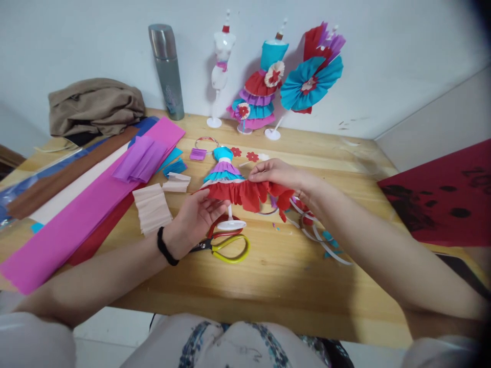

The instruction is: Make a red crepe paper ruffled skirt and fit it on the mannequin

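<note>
A gathered red crepe paper strip (233, 193) stretches between my two hands in front of a small doll dress form (223, 153) in a layered turquoise, purple and white paper dress. My left hand (197, 217), palm up with fingers partly curled, holds the strip's left end. With thumb and fingers pinched on the strip's upper edge, my right hand (276, 174) grips it farther right; its loose end hangs below that hand. The form's white round base (231, 225) shows under the strip. Yellow-handled scissors (230, 248) lie just below the base, beside a red loop-shaped handle.
Crepe paper rolls (95, 204) and cut pieces (153, 207) cover the left side. Three dress forms (264, 82) and a grey-green flask (169, 76) stand along the wall. White ribbon (320, 237) and scraps lie right of my hands, near a red bag (441, 197).
</note>
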The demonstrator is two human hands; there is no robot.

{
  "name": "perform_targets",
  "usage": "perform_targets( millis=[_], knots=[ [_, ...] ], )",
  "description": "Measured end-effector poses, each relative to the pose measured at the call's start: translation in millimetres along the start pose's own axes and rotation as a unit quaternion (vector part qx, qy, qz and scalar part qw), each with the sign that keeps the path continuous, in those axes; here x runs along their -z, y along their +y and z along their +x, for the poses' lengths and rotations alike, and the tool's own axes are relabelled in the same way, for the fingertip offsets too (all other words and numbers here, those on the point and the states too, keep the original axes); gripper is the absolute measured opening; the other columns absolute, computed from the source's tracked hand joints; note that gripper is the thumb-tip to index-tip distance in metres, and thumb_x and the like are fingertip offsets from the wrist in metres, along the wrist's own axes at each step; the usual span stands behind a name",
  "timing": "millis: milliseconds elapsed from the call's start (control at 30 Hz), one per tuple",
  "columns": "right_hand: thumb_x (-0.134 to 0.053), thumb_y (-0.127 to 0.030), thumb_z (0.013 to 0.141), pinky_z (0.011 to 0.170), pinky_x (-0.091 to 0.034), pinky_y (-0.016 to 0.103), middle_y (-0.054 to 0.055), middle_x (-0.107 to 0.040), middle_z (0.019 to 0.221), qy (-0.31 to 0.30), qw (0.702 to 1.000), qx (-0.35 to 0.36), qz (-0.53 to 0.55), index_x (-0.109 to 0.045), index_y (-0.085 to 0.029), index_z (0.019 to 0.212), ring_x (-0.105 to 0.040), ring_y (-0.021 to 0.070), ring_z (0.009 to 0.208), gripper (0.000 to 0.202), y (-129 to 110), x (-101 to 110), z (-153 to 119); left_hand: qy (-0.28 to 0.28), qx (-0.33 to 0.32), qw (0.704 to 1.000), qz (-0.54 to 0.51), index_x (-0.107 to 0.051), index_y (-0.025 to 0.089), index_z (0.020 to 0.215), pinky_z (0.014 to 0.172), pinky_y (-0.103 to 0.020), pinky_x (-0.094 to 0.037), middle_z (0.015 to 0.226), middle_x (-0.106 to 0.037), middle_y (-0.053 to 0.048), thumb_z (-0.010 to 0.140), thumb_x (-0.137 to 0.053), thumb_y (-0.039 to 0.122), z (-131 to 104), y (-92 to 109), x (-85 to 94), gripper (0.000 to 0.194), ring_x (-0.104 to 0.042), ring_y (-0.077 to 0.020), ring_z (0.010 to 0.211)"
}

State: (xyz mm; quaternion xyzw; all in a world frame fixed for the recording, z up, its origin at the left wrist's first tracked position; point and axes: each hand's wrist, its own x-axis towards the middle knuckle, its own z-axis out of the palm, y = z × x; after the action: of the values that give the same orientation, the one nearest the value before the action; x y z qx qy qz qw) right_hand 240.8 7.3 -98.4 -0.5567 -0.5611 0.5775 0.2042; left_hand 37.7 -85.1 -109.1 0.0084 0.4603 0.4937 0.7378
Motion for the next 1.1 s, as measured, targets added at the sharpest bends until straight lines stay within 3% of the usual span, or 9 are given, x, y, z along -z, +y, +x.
perform_targets(
  millis=[200,600,867,1100],
  knots=[
    [-0.075,-0.009,0.073,0.052,-0.043,0.021,-0.001,-0.065,0.057,0.006,1.000,0.001,-0.012,-0.070,-0.017,0.060,-0.053,0.0083,0.051,0.016,7.0,0.2,3.2,0.027,0.005,1.000,-0.011,-0.061,0.013,0.080,0.052,-0.020,-0.058,0.057,-0.065,-0.005,0.102,-0.045,0.019,1.8,0.1,0.6,0.028,-0.071,-0.0166,0.058],
    [-0.073,-0.002,0.072,0.055,-0.050,0.017,0.000,-0.069,0.059,0.022,0.998,-0.035,0.037,-0.070,-0.016,0.059,-0.061,0.0087,0.054,0.020,0.3,-15.3,-7.0,0.013,-0.017,0.999,-0.033,-0.059,0.013,0.072,0.039,-0.015,-0.047,0.049,-0.061,-0.002,0.103,-0.044,0.020,5.3,2.1,0.0,0.036,-0.064,-0.0124,0.044],
    [-0.072,-0.001,0.074,0.052,-0.048,0.015,0.000,-0.068,0.056,0.025,0.998,-0.039,0.044,-0.069,-0.015,0.059,-0.060,0.0067,0.051,0.020,-0.3,-16.6,-8.8,0.015,-0.017,0.998,-0.063,-0.060,0.013,0.078,0.040,-0.015,-0.049,0.054,-0.064,-0.002,0.104,-0.042,0.026,-1.3,2.0,-0.8,0.035,-0.067,-0.0133,0.047],
    [-0.076,-0.004,0.071,0.052,-0.048,0.015,-0.001,-0.067,0.056,0.017,0.998,-0.027,0.046,-0.069,-0.015,0.060,-0.058,0.0069,0.050,0.017,-0.6,-15.0,-9.1,0.011,0.020,0.998,-0.059,-0.063,0.014,0.079,0.037,-0.013,-0.046,0.053,-0.063,-0.002,0.101,-0.047,0.020,-3.9,-2.6,-5.3,0.028,-0.070,-0.0155,0.051]
  ],
)
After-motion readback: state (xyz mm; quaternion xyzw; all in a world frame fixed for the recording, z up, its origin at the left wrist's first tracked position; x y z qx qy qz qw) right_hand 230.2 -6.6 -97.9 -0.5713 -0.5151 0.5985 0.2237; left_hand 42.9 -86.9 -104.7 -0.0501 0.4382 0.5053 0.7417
